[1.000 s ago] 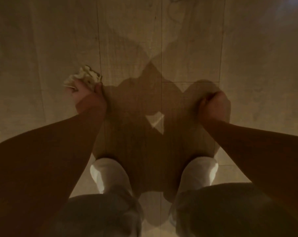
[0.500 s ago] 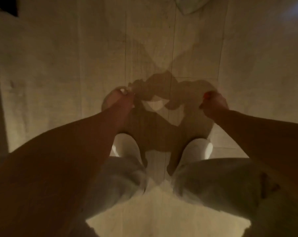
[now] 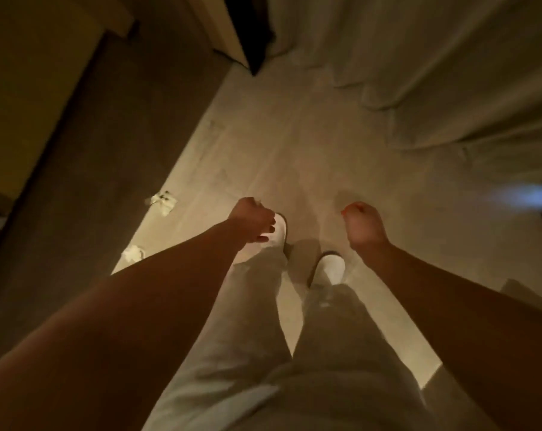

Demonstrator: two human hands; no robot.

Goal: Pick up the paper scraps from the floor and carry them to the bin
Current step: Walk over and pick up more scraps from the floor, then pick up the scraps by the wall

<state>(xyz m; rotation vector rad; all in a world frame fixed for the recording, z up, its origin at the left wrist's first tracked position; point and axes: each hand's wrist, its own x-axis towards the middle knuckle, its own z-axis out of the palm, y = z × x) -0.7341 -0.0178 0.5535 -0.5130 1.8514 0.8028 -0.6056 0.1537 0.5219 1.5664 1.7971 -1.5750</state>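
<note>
Two crumpled white paper scraps lie on the pale floor to my left: one with dark marks (image 3: 162, 202) and a smaller one (image 3: 133, 252) nearer to me, at the edge of a dark area. My left hand (image 3: 252, 219) hangs above my left white shoe (image 3: 277, 231) with its fingers curled. No paper shows in it, and the palm side is hidden. My right hand (image 3: 361, 225) is closed in a fist with nothing showing in it. No bin is in view.
A dark strip of floor or rug (image 3: 92, 181) runs along the left. Pale curtains (image 3: 434, 73) hang at the upper right, with a dark furniture edge (image 3: 248, 42) at the top. My legs in light trousers fill the lower middle.
I have risen from a crouch to standing and the view has swung. My left hand, earlier on a crumpled scrap at the floor, now hangs over my shoe. The right fist stays closed.
</note>
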